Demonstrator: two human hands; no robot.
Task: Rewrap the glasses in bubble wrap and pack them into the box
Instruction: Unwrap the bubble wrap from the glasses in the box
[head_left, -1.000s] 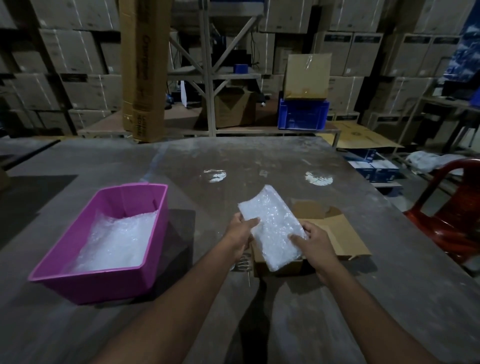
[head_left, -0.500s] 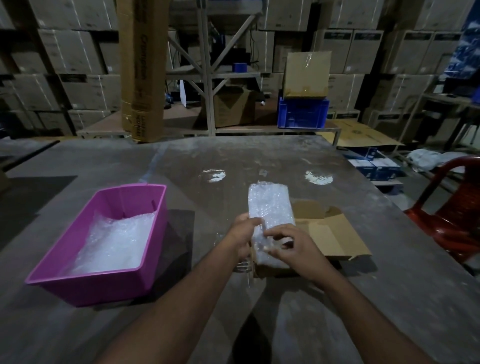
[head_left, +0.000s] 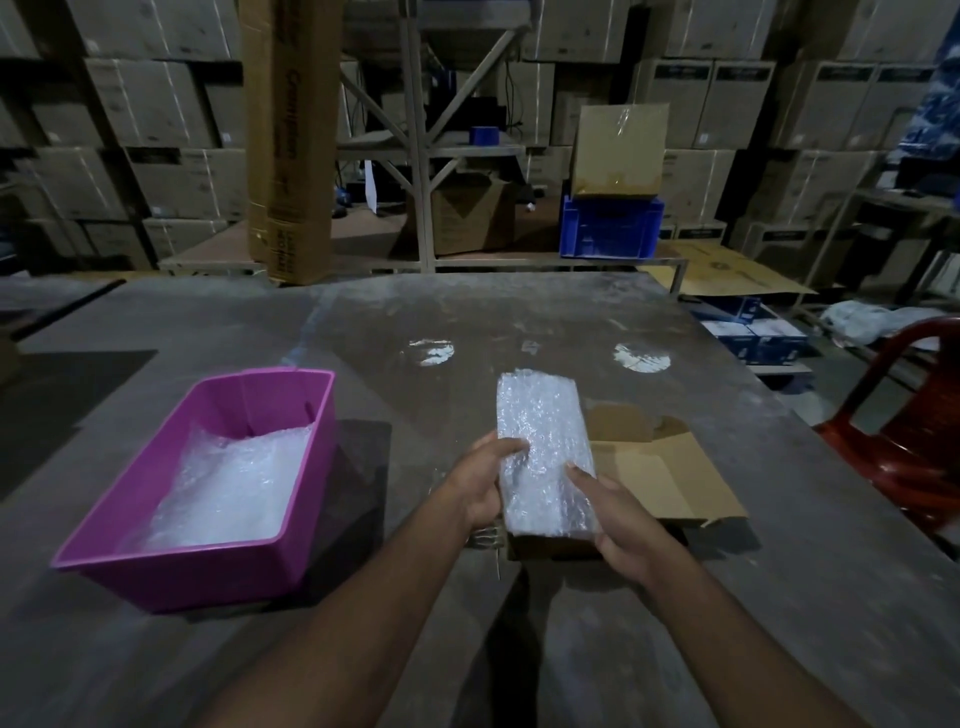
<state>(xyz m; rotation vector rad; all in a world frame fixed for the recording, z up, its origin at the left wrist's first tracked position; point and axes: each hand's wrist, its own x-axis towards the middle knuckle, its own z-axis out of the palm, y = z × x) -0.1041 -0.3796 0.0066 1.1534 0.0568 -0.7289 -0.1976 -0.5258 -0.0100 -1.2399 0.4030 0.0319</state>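
Note:
A long bubble-wrapped bundle (head_left: 543, 447) is held between both hands above the small open cardboard box (head_left: 670, 478), its long side pointing away from me. My left hand (head_left: 480, 483) grips the bundle's left edge, thumb on top. My right hand (head_left: 618, 519) holds its near right corner, fingers on the wrap. The glass inside the wrap cannot be made out. Clear glass (head_left: 485, 535) shows on the table just under my left hand.
A pink plastic tub (head_left: 171, 571) with loose bubble wrap (head_left: 228, 488) stands on the grey table (head_left: 519, 322) to the left. A red plastic chair (head_left: 914, 441) is off the table's right edge. Stacked cartons and a blue crate (head_left: 610, 228) fill the background.
The bundle turned from a slant to pointing straight away. My right hand, which lay across its front half a second ago, moved to its near right corner.

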